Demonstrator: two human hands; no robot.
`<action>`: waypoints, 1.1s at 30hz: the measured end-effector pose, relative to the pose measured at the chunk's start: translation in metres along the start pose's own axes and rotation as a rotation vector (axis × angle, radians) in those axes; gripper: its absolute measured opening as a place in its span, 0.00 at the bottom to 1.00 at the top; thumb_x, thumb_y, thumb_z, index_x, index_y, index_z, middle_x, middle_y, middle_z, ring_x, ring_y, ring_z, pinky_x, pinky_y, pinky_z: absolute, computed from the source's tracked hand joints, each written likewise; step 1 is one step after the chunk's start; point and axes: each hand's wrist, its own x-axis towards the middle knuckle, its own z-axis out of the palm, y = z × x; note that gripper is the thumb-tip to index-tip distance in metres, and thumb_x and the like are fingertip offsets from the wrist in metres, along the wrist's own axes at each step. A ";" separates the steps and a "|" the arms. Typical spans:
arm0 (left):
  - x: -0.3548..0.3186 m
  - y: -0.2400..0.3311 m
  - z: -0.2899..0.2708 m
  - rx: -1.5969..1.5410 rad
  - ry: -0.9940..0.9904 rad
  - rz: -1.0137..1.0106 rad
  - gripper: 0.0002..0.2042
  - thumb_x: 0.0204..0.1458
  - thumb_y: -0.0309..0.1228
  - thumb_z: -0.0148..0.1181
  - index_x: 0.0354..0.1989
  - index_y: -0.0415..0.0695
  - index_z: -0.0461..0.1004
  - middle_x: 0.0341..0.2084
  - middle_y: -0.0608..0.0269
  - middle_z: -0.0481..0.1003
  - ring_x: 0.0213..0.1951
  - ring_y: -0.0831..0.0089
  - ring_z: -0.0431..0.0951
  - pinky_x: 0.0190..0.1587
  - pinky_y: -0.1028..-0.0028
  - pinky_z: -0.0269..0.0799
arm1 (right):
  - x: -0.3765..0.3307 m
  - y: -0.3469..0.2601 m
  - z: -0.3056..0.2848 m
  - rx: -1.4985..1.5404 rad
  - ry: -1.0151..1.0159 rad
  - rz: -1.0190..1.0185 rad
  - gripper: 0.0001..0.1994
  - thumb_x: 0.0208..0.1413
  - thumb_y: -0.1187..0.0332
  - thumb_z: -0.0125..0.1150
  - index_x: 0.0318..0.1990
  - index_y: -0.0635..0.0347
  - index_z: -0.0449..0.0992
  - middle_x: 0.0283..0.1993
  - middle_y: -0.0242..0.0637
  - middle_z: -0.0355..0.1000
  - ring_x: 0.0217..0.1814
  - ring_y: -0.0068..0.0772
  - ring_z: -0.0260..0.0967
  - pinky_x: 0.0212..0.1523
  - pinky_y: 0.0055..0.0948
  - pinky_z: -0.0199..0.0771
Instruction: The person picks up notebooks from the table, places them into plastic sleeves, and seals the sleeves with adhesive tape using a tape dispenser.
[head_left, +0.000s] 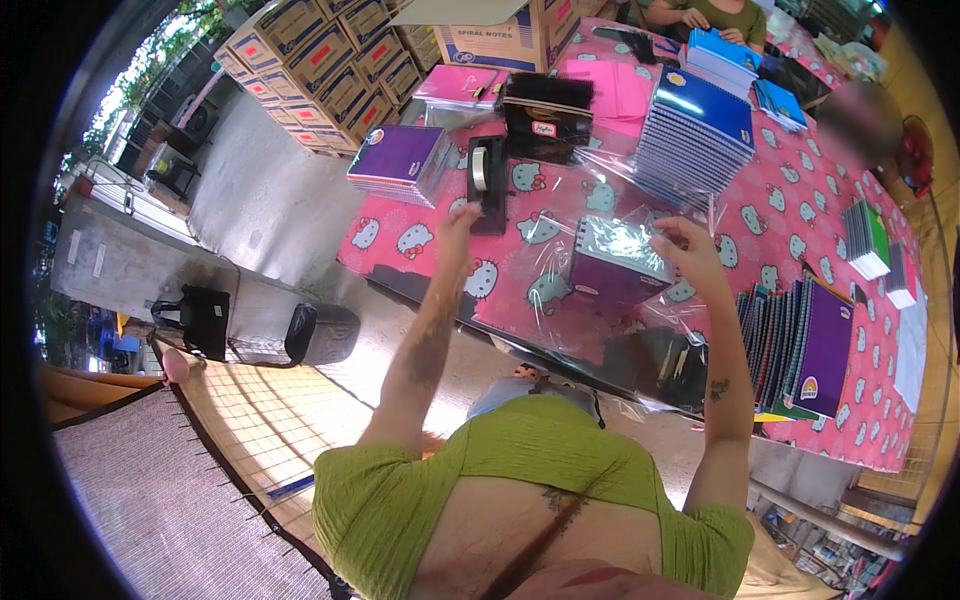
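Note:
My left hand (457,225) is at the near left side of a black tape dispenser (489,212), its fingers pinched together; any tape between them is too small to make out. A pale roll (480,168) sits in the dispenser. In front of me a small stack of spiral notebooks (618,275), purple on the near side, lies in shiny clear plastic film. Over its right edge hovers my right hand (690,250), fingers bent and apart, with nothing visible in them. Loose clear plastic (545,310) spreads around the stack toward the table's near edge.
Purple notebooks (395,155) are stacked at the left edge, and a tall blue notebook stack (690,140) stands behind. A row of spiral notebooks (785,340) lies at right. Pink packs (460,88), a black box (545,130) and cartons (320,70) are farther off. Another person (715,20) sits across.

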 end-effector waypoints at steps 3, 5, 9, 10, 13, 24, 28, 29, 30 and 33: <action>-0.005 -0.027 -0.043 -0.065 -0.051 -0.058 0.09 0.53 0.30 0.65 0.39 0.39 0.81 0.26 0.67 0.78 0.25 0.77 0.75 0.27 0.77 0.68 | 0.004 -0.007 0.005 0.012 -0.014 -0.003 0.16 0.54 0.67 0.67 0.49 0.62 0.77 0.34 0.27 0.74 0.33 0.16 0.67 0.34 0.20 0.68; -0.007 -0.031 -0.046 0.299 0.065 0.121 0.09 0.53 0.31 0.64 0.39 0.40 0.81 0.26 0.63 0.80 0.26 0.73 0.78 0.28 0.72 0.71 | 0.006 -0.005 0.008 0.036 -0.021 -0.038 0.16 0.54 0.67 0.67 0.50 0.61 0.77 0.34 0.27 0.74 0.32 0.15 0.67 0.33 0.20 0.68; -0.008 0.082 0.000 1.404 -0.075 0.485 0.08 0.49 0.33 0.64 0.33 0.43 0.82 0.28 0.53 0.81 0.31 0.55 0.81 0.35 0.58 0.74 | -0.001 -0.001 0.001 -0.017 0.051 0.033 0.18 0.54 0.66 0.68 0.52 0.58 0.77 0.34 0.28 0.74 0.31 0.16 0.67 0.33 0.20 0.68; -0.023 0.106 0.031 1.347 -0.232 0.632 0.08 0.49 0.33 0.65 0.33 0.43 0.82 0.26 0.54 0.80 0.30 0.54 0.80 0.34 0.60 0.73 | -0.002 -0.002 0.002 -0.026 0.062 0.030 0.18 0.54 0.66 0.68 0.52 0.57 0.77 0.34 0.28 0.74 0.31 0.16 0.67 0.33 0.20 0.68; -0.047 0.156 0.119 1.103 -0.972 1.037 0.10 0.49 0.37 0.66 0.31 0.43 0.81 0.24 0.57 0.78 0.30 0.56 0.78 0.32 0.63 0.71 | -0.002 -0.012 0.011 -0.028 0.076 0.038 0.19 0.53 0.65 0.69 0.53 0.57 0.76 0.33 0.27 0.73 0.32 0.16 0.67 0.34 0.21 0.69; 0.060 0.004 0.229 1.141 -1.866 -0.174 0.21 0.58 0.48 0.59 0.49 0.44 0.77 0.47 0.60 0.75 0.51 0.67 0.72 0.55 0.65 0.65 | 0.001 -0.017 0.021 -0.004 0.067 0.012 0.25 0.51 0.64 0.70 0.58 0.54 0.72 0.34 0.30 0.73 0.32 0.21 0.68 0.35 0.27 0.70; 0.047 -0.008 0.205 0.975 -1.743 -0.090 0.29 0.61 0.51 0.55 0.62 0.41 0.70 0.65 0.53 0.64 0.66 0.61 0.61 0.64 0.62 0.59 | -0.006 -0.013 0.019 -0.079 0.170 0.016 0.30 0.50 0.62 0.70 0.62 0.49 0.69 0.41 0.33 0.74 0.31 0.23 0.68 0.35 0.29 0.72; 0.019 0.022 0.222 1.052 -1.686 0.099 0.32 0.60 0.51 0.55 0.64 0.39 0.66 0.64 0.50 0.64 0.66 0.58 0.62 0.64 0.61 0.60 | -0.013 -0.005 0.012 -0.050 0.201 0.052 0.30 0.50 0.62 0.70 0.62 0.49 0.69 0.42 0.33 0.73 0.31 0.24 0.69 0.35 0.29 0.72; -0.018 0.074 0.239 1.121 -1.604 0.301 0.35 0.60 0.51 0.56 0.67 0.37 0.61 0.63 0.47 0.65 0.66 0.56 0.63 0.64 0.61 0.61 | -0.017 -0.004 0.006 -0.018 0.227 0.071 0.30 0.50 0.62 0.71 0.62 0.49 0.69 0.43 0.34 0.73 0.31 0.24 0.69 0.34 0.30 0.72; -0.095 0.078 0.197 1.255 -1.234 1.135 0.41 0.53 0.52 0.62 0.66 0.31 0.58 0.58 0.39 0.67 0.61 0.48 0.66 0.60 0.60 0.65 | -0.022 -0.018 0.017 -0.019 0.265 -0.023 0.29 0.52 0.64 0.69 0.61 0.54 0.68 0.48 0.34 0.71 0.39 0.29 0.71 0.42 0.30 0.72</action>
